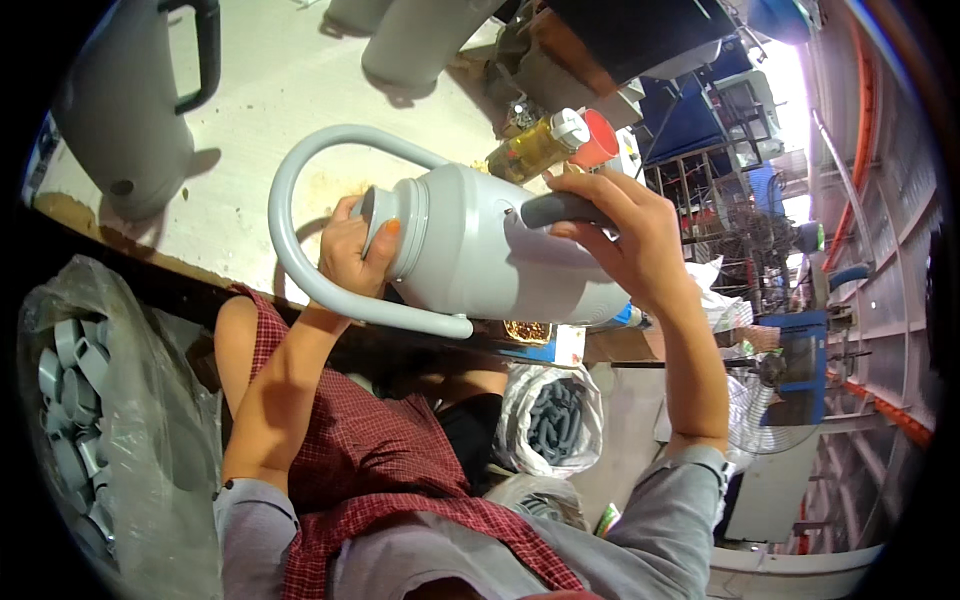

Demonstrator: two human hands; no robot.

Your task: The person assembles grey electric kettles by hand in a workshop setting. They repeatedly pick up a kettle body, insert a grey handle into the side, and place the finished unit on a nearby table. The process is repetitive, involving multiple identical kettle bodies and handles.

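A light grey plastic jug (470, 245) lies on its side in front of me, over the table's near edge, with its mouth to the left. Its arched carrying handle (284, 215) loops around the mouth end. My left hand (352, 255) is closed around the neck, thumb over the rim. My right hand (635, 230) pinches a dark grey grip handle (568, 209) between thumb and fingers. One end of this handle lies at the jug's upper side, beside a small dark hole; whether it is attached I cannot tell.
A grey jug (125, 110) with a dark handle stands at left. A bottle of yellow liquid (530, 150) and a red cup (598, 140) are beyond my jug. Below are a bag of grey parts (75, 400), a white sack (510, 425) of dark handles, and a small screw box (527, 331).
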